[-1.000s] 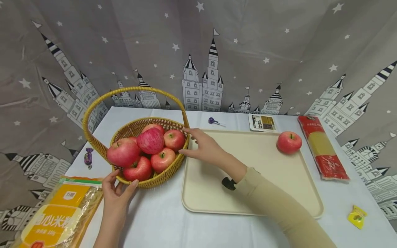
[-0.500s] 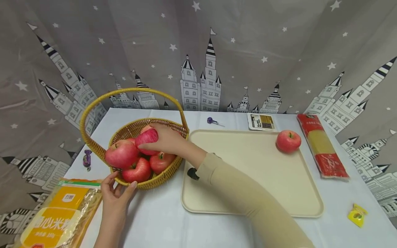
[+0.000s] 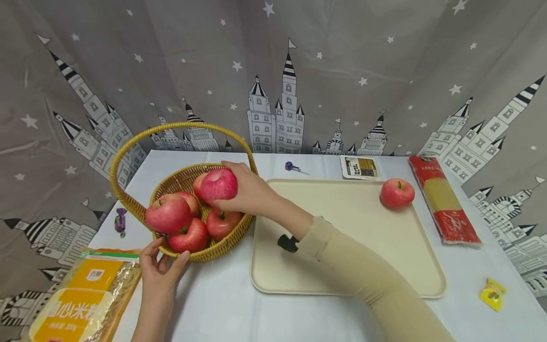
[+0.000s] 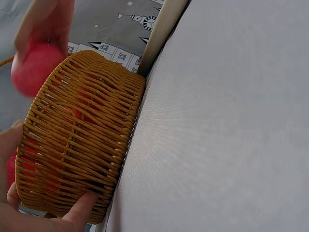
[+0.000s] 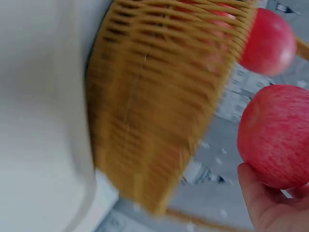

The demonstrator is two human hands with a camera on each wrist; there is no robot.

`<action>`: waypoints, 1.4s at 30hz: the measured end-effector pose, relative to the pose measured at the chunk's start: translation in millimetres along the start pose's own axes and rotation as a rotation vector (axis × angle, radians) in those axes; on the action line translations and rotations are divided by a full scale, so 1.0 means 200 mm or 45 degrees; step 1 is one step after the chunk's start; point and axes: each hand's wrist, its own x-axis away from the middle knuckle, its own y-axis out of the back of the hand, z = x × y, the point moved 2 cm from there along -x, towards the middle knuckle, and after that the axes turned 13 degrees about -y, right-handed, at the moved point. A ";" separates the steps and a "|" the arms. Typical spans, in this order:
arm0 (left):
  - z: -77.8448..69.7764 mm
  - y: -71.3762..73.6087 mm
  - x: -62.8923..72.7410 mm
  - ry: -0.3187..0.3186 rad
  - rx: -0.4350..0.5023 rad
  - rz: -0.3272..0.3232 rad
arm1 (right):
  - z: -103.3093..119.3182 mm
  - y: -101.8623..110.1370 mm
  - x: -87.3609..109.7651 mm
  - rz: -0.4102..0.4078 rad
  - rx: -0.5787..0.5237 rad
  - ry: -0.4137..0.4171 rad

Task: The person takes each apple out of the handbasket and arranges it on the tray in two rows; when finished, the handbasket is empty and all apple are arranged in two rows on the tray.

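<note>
In the head view my right hand (image 3: pixel 249 190) grips a red streaked apple (image 3: pixel 219 185) above the right side of the wicker basket (image 3: pixel 209 254). From the right wrist view, that apple (image 5: pixel 276 137) is lifted clear of the rim, with my thumb against its underside. Several red apples stay in the basket, among them a large one (image 3: pixel 168 213) at the left. My left hand (image 3: pixel 160 268) holds the basket's near left rim. The left wrist view has its thumb at the rim and a finger against the woven side (image 4: pixel 82 130).
A beige tray (image 3: pixel 342 280) lies right of the basket, with one apple (image 3: pixel 397 194) in its far right corner. Around these lie a red noodle pack (image 3: pixel 444 199), a yellow pasta bag (image 3: pixel 81 299), a lollipop (image 3: pixel 290 166), a flat packet (image 3: pixel 360 167) and wrapped candies (image 3: pixel 493 294).
My right hand reached left into the basket, took hold of the streaked apple, and has raised it slightly to the right. The left hand has stayed at the rim.
</note>
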 end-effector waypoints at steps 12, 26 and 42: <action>-0.01 0.00 0.00 0.013 -0.025 0.003 | -0.69 0.54 0.38 -0.247 -0.079 -0.302; -0.01 -0.01 0.00 0.062 -0.075 0.017 | -1.15 0.76 0.48 -0.227 0.176 -0.617; -0.01 0.00 0.00 0.035 -0.053 0.028 | -1.12 0.78 0.46 -0.153 0.312 -0.704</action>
